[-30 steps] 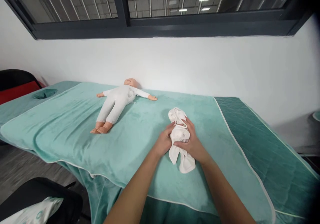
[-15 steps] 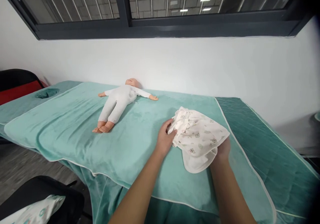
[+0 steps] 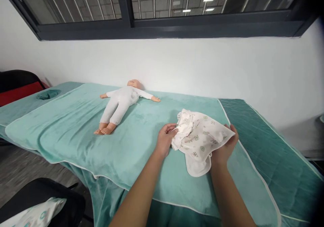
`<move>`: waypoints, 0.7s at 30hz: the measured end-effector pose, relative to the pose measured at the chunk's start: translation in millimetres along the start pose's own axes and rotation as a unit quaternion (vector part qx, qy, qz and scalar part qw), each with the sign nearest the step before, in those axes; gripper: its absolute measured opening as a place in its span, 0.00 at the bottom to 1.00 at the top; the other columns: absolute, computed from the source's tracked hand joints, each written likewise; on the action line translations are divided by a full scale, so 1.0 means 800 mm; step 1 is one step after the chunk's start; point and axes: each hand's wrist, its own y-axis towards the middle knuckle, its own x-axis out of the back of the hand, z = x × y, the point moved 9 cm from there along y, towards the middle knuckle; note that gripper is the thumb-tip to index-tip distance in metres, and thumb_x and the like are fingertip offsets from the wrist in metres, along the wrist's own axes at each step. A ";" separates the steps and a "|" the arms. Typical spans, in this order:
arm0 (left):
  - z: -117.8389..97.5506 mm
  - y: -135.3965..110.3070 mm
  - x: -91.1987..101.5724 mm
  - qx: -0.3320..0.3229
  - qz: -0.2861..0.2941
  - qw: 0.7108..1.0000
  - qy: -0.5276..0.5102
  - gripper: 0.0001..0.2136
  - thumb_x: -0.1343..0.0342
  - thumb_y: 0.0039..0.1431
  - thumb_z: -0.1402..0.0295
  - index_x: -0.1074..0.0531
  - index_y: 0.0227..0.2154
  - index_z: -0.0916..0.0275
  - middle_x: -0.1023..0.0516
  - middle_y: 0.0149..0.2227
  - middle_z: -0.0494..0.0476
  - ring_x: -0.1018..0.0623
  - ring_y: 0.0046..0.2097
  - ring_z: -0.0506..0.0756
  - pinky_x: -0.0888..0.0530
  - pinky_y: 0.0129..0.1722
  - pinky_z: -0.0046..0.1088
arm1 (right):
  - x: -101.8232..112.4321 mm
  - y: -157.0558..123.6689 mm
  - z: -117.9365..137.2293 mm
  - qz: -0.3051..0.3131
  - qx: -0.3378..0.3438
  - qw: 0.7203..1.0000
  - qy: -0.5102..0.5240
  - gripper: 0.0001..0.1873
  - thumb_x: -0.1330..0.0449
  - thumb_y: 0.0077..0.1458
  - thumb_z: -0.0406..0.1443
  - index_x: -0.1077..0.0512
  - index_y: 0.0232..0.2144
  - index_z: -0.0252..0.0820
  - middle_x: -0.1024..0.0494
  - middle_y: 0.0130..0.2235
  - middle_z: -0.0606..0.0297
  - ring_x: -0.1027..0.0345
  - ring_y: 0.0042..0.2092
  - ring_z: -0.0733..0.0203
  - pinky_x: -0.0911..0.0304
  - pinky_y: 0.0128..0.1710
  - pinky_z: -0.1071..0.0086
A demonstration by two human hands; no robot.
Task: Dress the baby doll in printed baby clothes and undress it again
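A white baby garment [image 3: 202, 136] with small printed figures is held over the right part of the bed, and its exact kind I cannot make out. Its left end is bunched in gathers, and a rounded flap hangs from the lower edge. My left hand [image 3: 165, 137] is closed on the gathered end, thumb and fingers pinching it. At the opposite side, my right hand [image 3: 225, 149] grips the edge from below, its palm partly hidden by the fabric. To the left a baby doll [image 3: 120, 100] in a white suit lies on its back, arms spread, touched by neither hand.
A light green blanket [image 3: 76, 129] with pale piping covers the bed, over a darker green quilted cover [image 3: 268, 146]. Behind are a white wall [image 3: 177, 65] and a barred window. A black chair [image 3: 68, 200] bearing a white printed packet [image 3: 40, 213] stands front left.
My right hand has shifted up and outward along the garment's edge, so its fingers show more. The fabric is drawn a little tauter, and its lower flap looks narrower. The doll stays put.
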 end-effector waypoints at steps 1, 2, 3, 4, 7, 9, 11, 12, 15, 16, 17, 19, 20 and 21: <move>0.000 0.001 0.002 0.016 -0.002 1.000 -0.025 0.19 0.29 0.45 0.64 0.22 0.41 0.62 0.23 0.33 0.52 0.26 0.33 0.49 0.31 0.36 0.27 | 0.004 -0.004 0.009 -0.025 0.027 0.999 0.000 0.38 0.32 0.50 0.42 0.40 0.62 0.53 0.36 0.63 0.63 0.41 0.63 0.49 0.44 0.62 0.53; 0.000 0.001 0.005 0.032 -0.004 0.998 -0.052 0.20 0.28 0.44 0.65 0.23 0.42 0.62 0.23 0.34 0.52 0.26 0.33 0.49 0.30 0.36 0.27 | 0.008 -0.007 0.018 -0.045 0.054 0.998 0.000 0.37 0.31 0.48 0.40 0.36 0.59 0.50 0.33 0.61 0.62 0.38 0.62 0.49 0.43 0.62 0.53; 0.001 0.002 0.008 0.049 -0.004 0.996 -0.080 0.22 0.28 0.44 0.66 0.23 0.44 0.62 0.23 0.34 0.52 0.25 0.33 0.49 0.29 0.36 0.27 | 0.011 -0.011 0.024 -0.059 0.071 0.996 0.003 0.35 0.30 0.47 0.38 0.34 0.57 0.49 0.31 0.59 0.61 0.36 0.60 0.49 0.41 0.60 0.53; 0.002 0.003 0.010 0.063 -0.003 0.992 -0.105 0.23 0.28 0.44 0.67 0.24 0.46 0.61 0.22 0.36 0.52 0.24 0.33 0.49 0.29 0.37 0.28 | 0.013 -0.013 0.029 -0.061 0.083 0.995 -0.001 0.34 0.31 0.47 0.38 0.33 0.57 0.48 0.31 0.59 0.60 0.34 0.58 0.49 0.39 0.59 0.53; 0.004 0.005 0.015 0.086 0.010 0.985 -0.151 0.25 0.29 0.46 0.69 0.26 0.50 0.59 0.21 0.39 0.53 0.22 0.36 0.51 0.27 0.40 0.29 | 0.018 -0.022 0.045 -0.055 0.129 0.987 -0.072 0.29 0.34 0.52 0.38 0.32 0.56 0.47 0.32 0.60 0.57 0.35 0.59 0.48 0.39 0.58 0.49; 0.006 0.006 0.017 0.090 0.013 0.982 -0.165 0.25 0.30 0.47 0.70 0.27 0.51 0.59 0.21 0.38 0.53 0.22 0.37 0.51 0.27 0.41 0.29 | 0.012 -0.031 0.059 -0.016 0.178 0.972 -0.154 0.23 0.37 0.54 0.37 0.28 0.54 0.46 0.34 0.62 0.55 0.40 0.62 0.45 0.43 0.61 0.46; 0.007 0.007 0.019 0.092 0.011 0.979 -0.181 0.25 0.31 0.47 0.71 0.27 0.51 0.58 0.21 0.37 0.52 0.22 0.36 0.50 0.27 0.41 0.28 | -0.002 -0.042 0.068 0.044 0.226 0.947 -0.222 0.16 0.39 0.56 0.35 0.24 0.48 0.47 0.33 0.62 0.57 0.43 0.64 0.45 0.47 0.63 0.45; 0.007 0.007 0.019 0.094 0.011 0.978 -0.188 0.25 0.31 0.47 0.72 0.27 0.51 0.58 0.21 0.37 0.51 0.22 0.36 0.50 0.26 0.41 0.28 | -0.009 -0.047 0.070 0.071 0.244 0.937 -0.240 0.14 0.41 0.56 0.35 0.23 0.45 0.47 0.32 0.61 0.57 0.42 0.64 0.45 0.47 0.63 0.44; 0.006 0.007 0.018 0.095 0.009 0.974 -0.203 0.24 0.32 0.48 0.72 0.27 0.50 0.57 0.21 0.37 0.51 0.21 0.37 0.51 0.26 0.42 0.29 | -0.018 -0.056 0.067 0.115 0.254 0.934 -0.224 0.10 0.42 0.57 0.35 0.22 0.38 0.49 0.24 0.53 0.60 0.36 0.59 0.46 0.46 0.62 0.43; 0.005 0.007 0.019 0.093 0.007 0.974 -0.205 0.23 0.32 0.48 0.72 0.27 0.49 0.57 0.21 0.37 0.51 0.21 0.38 0.52 0.25 0.42 0.29 | -0.017 -0.054 0.062 0.117 0.230 0.944 -0.207 0.09 0.42 0.57 0.37 0.22 0.38 0.48 0.23 0.51 0.60 0.34 0.57 0.46 0.45 0.61 0.44; 0.004 0.007 0.020 0.089 0.003 0.974 -0.207 0.23 0.32 0.49 0.72 0.26 0.49 0.57 0.21 0.38 0.52 0.21 0.38 0.52 0.25 0.43 0.30 | -0.011 -0.049 0.053 0.108 0.189 0.957 -0.190 0.10 0.42 0.58 0.39 0.22 0.39 0.48 0.22 0.49 0.59 0.32 0.55 0.46 0.43 0.59 0.45; 0.003 0.007 0.022 0.084 -0.005 0.974 -0.212 0.22 0.33 0.49 0.71 0.26 0.49 0.57 0.20 0.38 0.52 0.21 0.39 0.52 0.26 0.45 0.30 | 0.006 -0.038 0.031 0.084 0.091 0.979 -0.163 0.15 0.44 0.60 0.44 0.23 0.44 0.47 0.22 0.50 0.56 0.30 0.53 0.44 0.39 0.55 0.46; 0.003 0.007 0.023 0.083 -0.008 0.973 -0.217 0.21 0.33 0.50 0.70 0.26 0.48 0.57 0.20 0.38 0.52 0.21 0.39 0.52 0.26 0.46 0.30 | 0.013 -0.032 0.020 0.081 0.048 0.983 -0.158 0.19 0.45 0.60 0.47 0.25 0.48 0.47 0.24 0.52 0.54 0.31 0.54 0.43 0.37 0.54 0.46; 0.003 0.007 0.023 0.081 -0.006 0.971 -0.224 0.19 0.33 0.51 0.70 0.26 0.48 0.57 0.20 0.37 0.52 0.21 0.39 0.52 0.26 0.46 0.30 | 0.020 -0.027 0.012 0.085 0.019 0.984 -0.157 0.24 0.48 0.61 0.50 0.28 0.52 0.47 0.26 0.55 0.53 0.32 0.55 0.42 0.36 0.52 0.46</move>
